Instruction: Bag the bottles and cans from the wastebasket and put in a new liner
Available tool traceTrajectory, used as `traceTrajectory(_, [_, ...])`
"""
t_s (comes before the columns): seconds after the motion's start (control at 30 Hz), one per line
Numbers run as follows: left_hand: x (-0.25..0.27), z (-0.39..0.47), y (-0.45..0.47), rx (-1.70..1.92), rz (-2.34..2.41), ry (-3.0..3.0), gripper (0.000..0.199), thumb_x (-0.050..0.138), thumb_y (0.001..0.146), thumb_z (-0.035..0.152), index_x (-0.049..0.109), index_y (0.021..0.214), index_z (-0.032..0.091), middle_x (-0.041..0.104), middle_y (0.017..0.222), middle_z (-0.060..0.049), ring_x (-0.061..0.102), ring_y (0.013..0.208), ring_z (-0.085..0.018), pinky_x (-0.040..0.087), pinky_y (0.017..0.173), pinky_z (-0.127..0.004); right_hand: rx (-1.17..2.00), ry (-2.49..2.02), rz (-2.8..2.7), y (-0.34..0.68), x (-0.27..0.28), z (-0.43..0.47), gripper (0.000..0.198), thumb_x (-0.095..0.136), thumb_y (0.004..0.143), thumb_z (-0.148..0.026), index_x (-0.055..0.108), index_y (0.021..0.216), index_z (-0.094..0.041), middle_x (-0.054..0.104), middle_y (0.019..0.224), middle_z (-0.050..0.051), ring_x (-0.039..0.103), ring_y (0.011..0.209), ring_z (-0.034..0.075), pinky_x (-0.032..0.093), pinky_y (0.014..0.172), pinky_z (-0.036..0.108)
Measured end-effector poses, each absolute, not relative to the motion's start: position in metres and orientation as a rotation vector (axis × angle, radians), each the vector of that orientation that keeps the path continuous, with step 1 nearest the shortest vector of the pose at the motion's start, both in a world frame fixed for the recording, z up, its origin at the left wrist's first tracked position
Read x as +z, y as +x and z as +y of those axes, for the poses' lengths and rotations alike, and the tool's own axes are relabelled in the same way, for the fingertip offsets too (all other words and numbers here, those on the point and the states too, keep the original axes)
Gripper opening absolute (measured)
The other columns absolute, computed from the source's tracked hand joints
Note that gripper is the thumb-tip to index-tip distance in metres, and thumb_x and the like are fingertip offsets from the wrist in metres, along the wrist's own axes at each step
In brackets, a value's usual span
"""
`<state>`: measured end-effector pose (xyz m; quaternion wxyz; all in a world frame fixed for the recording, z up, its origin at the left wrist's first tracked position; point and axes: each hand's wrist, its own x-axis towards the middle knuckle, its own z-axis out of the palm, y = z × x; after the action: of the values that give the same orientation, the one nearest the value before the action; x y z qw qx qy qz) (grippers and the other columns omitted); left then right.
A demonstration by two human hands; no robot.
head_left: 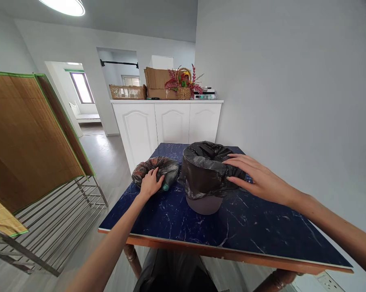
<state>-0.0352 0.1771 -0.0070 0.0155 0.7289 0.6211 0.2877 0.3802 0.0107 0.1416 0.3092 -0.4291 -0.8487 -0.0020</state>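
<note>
Clock hours run from where I am, with 12 straight ahead. Just past 12 on the blue marbled tabletop (171, 221) stands the bin (204, 205), upright, its grey base showing below a black liner (201, 178). The liner is turned down over the rim all round and hangs in loose folds on the outside; its mouth gapes upward.

My right hand (256, 176) is at the bin's 3 o'clock. Its thumb and fingers stand apart, the fingertips touching the liner near the rim and the thumb lower down the outer side.

My left hand (150, 184) lies on the filled bag (170, 167) at 11 o'clock, fingers over the top and thumb spread toward the bin. I cannot tell whether it grips the plastic or only rests there. The bag is dark and thin enough to show reddish patches and a teal spot inside. It sits on the tabletop at the bin's 9 o'clock, just beside it; I cannot tell if the two touch.

Beyond the tabletop's 12 o'clock edge is a white cabinet (172, 123). Along its top, from 11 to 1, come a low box (128, 92), a taller box (155, 79), a flower basket (183, 93) and a bottle (205, 97). Toward 10 o'clock, a bamboo mat (27, 129) hangs over a metal rack (64, 207).
</note>
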Motion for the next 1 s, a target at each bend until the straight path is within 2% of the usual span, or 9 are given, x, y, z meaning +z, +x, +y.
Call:
traceTrajectory(0.13, [0.0,0.168,-0.036,1.09,1.895,2.298,0.058,0.055,0.103,0.049,0.056,0.148,0.013,0.056,0.157,-0.023,0.051,0.148,-0.039,0.036,0.125,-0.054,-0.004,-1.081,-2.253,0.383,0.15,0.021,0.041,0.058,0.101,-0.067,0.075,0.118,-0.033,0.078,0.123,0.006,0.066,0.128,0.036,0.034,0.129,0.064])
traceTrajectory(0.27, [0.006,0.154,-0.046,1.296,1.851,2.261,0.049,0.048,0.106,0.049,0.058,0.14,0.016,0.064,0.145,-0.02,0.055,0.143,-0.035,0.038,0.124,-0.052,0.03,-1.047,-2.287,0.392,0.161,0.026,0.041,0.062,0.097,-0.072,0.077,0.106,-0.034,0.08,0.102,0.003,0.075,0.099,0.031,0.028,0.132,0.064])
traceTrajectory(0.47, [0.002,0.107,-0.062,1.491,1.788,2.152,0.036,0.046,0.105,0.045,0.059,0.126,0.02,0.064,0.133,-0.017,0.057,0.134,-0.033,0.041,0.121,-0.05,-0.019,-1.128,-2.282,0.423,0.162,0.029,0.046,0.06,0.096,-0.077,0.079,0.104,-0.036,0.081,0.1,0.0,0.075,0.083,0.028,0.029,0.131,0.063])
traceTrajectory(0.53, [-0.001,0.089,-0.066,1.477,1.756,2.122,0.033,0.046,0.104,0.047,0.061,0.12,0.022,0.065,0.126,-0.015,0.062,0.124,-0.032,0.046,0.114,-0.048,-0.068,-1.214,-2.251,0.437,0.16,0.032,0.055,0.055,0.093,-0.084,0.081,0.104,-0.036,0.082,0.103,0.001,0.075,0.082,0.03,0.033,0.128,0.066])
traceTrajectory(0.63, [-0.004,0.069,-0.072,1.358,1.683,2.079,0.034,0.047,0.104,0.051,0.063,0.112,0.023,0.067,0.104,-0.009,0.067,0.093,-0.027,0.055,0.09,-0.041,-0.2,-1.367,-2.176,0.461,0.153,0.04,0.069,0.046,0.09,-0.092,0.082,0.105,-0.034,0.082,0.109,0.007,0.073,0.103,0.04,0.049,0.11,0.069])
traceTrajectory(0.7, [-0.004,0.061,-0.075,1.217,1.593,2.065,0.036,0.05,0.102,0.055,0.066,0.11,0.024,0.065,0.084,-0.003,0.063,0.073,-0.022,0.054,0.072,-0.034,-0.284,-1.48,-2.139,0.478,0.149,0.048,0.074,0.043,0.09,-0.093,0.082,0.106,-0.031,0.081,0.112,0.011,0.069,0.114,0.045,0.058,0.092,0.064])
traceTrajectory(0.77, [-0.002,0.056,-0.077,1.075,1.492,2.05,0.04,0.054,0.1,0.06,0.07,0.107,0.024,0.059,0.068,0.002,0.058,0.062,-0.019,0.049,0.062,-0.029,-0.352,-1.586,-2.119,0.497,0.144,0.059,0.077,0.042,0.091,-0.092,0.081,0.108,-0.028,0.08,0.112,0.015,0.069,0.111,0.046,0.059,0.079,0.056])
traceTrajectory(0.9, [-0.001,0.056,-0.08,0.964,1.399,1.989,0.048,0.057,0.096,0.067,0.074,0.1,0.023,0.057,0.062,0.003,0.058,0.061,-0.018,0.048,0.062,-0.027,-0.431,-1.744,-2.023,0.529,0.138,0.081,0.08,0.044,0.088,-0.095,0.079,0.107,-0.026,0.079,0.105,0.018,0.071,0.095,0.04,0.055,0.07,0.048])
traceTrajectory(1.0, [-0.003,0.058,-0.083,0.976,1.404,1.946,0.051,0.057,0.095,0.07,0.074,0.099,0.022,0.06,0.066,0.002,0.059,0.065,-0.018,0.047,0.065,-0.027,-0.467,-1.748,-1.98,0.535,0.132,0.087,0.076,0.044,0.092,-0.09,0.077,0.108,-0.024,0.077,0.102,0.02,0.071,0.098,0.041,0.055,0.082,0.055])
